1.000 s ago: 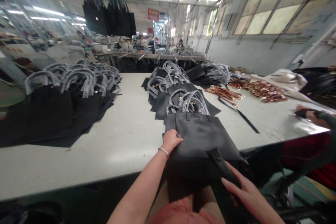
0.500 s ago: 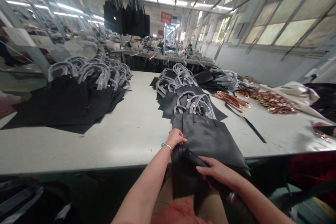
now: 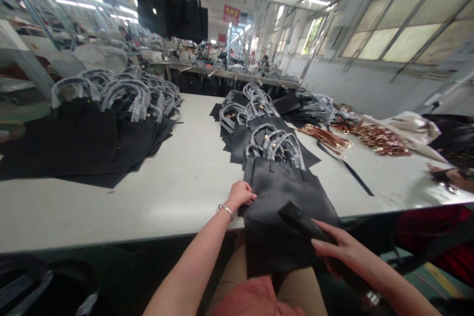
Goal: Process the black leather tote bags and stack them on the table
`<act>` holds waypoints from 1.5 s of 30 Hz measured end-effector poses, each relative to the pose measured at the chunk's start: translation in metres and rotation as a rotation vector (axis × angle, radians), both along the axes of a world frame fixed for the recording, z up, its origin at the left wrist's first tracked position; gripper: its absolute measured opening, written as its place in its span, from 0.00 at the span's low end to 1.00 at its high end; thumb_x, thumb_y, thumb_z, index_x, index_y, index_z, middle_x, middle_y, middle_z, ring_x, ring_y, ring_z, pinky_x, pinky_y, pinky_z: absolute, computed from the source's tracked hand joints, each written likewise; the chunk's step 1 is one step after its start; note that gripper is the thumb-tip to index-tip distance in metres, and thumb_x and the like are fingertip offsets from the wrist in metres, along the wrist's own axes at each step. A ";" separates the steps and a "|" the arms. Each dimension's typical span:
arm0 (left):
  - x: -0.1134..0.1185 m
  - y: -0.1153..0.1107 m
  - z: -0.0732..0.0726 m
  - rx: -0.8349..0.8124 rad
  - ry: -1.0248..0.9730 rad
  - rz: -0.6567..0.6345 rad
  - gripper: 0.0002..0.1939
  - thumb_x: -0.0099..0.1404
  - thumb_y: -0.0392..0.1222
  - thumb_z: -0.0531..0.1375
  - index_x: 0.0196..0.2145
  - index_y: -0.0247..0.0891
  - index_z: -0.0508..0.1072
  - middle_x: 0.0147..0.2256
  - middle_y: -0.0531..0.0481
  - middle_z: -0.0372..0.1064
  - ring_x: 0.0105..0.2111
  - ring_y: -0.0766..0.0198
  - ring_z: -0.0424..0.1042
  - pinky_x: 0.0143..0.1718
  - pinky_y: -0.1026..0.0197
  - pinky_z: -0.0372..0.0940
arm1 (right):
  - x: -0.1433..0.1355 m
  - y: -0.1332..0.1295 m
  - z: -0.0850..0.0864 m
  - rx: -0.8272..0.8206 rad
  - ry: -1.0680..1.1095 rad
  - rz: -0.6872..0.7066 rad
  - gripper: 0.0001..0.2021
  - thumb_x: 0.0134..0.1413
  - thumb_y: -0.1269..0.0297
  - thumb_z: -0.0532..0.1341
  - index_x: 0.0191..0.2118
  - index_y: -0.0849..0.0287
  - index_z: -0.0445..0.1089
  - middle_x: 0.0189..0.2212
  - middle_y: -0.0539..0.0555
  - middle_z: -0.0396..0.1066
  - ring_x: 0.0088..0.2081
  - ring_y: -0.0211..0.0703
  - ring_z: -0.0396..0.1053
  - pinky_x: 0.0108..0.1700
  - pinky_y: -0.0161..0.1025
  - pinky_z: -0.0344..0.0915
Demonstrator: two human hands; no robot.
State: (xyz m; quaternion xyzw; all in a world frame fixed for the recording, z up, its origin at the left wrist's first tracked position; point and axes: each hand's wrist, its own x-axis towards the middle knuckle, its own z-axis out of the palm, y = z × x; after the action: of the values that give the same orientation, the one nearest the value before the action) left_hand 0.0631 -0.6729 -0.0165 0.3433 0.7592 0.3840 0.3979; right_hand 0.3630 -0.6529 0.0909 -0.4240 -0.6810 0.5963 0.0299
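Observation:
A black bag (image 3: 292,192) with wrapped handles lies on top of others at the front edge of the white table (image 3: 185,168); a black panel hangs below it over the edge. My left hand (image 3: 241,194) pinches the bag's left edge, a bracelet on its wrist. In my right hand (image 3: 335,244) is a black handheld tool (image 3: 301,219) with a flat wide tip, held over the lower part of the bag. The tool's rear end runs back under my forearm, with a metal fitting near it.
Stacked black bags (image 3: 81,133) cover the table's left side. More bags (image 3: 259,108) lie behind the front one. Brown straps with metal rings (image 3: 381,139) and a black strip (image 3: 355,177) lie to the right. Part of another person's hand (image 3: 459,177) shows at the right edge.
My right hand and the tool have moved right, away from the bag's left edge. My left hand has shifted slightly left and up. The view has tilted a little downward.

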 end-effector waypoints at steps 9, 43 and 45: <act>0.015 -0.090 -0.005 0.004 0.089 0.066 0.09 0.56 0.32 0.57 0.23 0.39 0.60 0.13 0.59 0.61 0.14 0.64 0.68 0.14 0.69 0.57 | 0.026 0.040 -0.019 -0.013 0.053 -0.329 0.33 0.51 0.52 0.63 0.59 0.58 0.50 0.25 0.47 0.68 0.18 0.38 0.66 0.15 0.31 0.62; 0.065 -0.011 -0.007 0.145 1.121 -0.136 0.20 0.67 0.41 0.52 0.56 0.44 0.67 0.59 0.41 0.59 0.60 0.46 0.55 0.58 0.38 0.50 | 0.039 0.145 -0.009 -0.057 0.027 -0.410 0.14 0.56 0.51 0.60 0.35 0.57 0.63 0.22 0.47 0.67 0.16 0.36 0.66 0.15 0.30 0.65; 0.064 -0.013 -0.007 0.134 1.136 -0.129 0.21 0.67 0.41 0.51 0.57 0.43 0.66 0.58 0.40 0.60 0.59 0.46 0.55 0.58 0.38 0.50 | 0.053 0.142 -0.009 -0.109 -0.010 -0.395 0.15 0.55 0.51 0.61 0.35 0.58 0.63 0.22 0.48 0.67 0.15 0.37 0.66 0.13 0.31 0.64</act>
State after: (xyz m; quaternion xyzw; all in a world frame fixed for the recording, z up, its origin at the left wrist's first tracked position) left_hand 0.1275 -0.6864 -0.0231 0.5657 0.8054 0.1615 -0.0722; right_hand 0.4165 -0.5107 0.0823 -0.5533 -0.5514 0.6127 0.1200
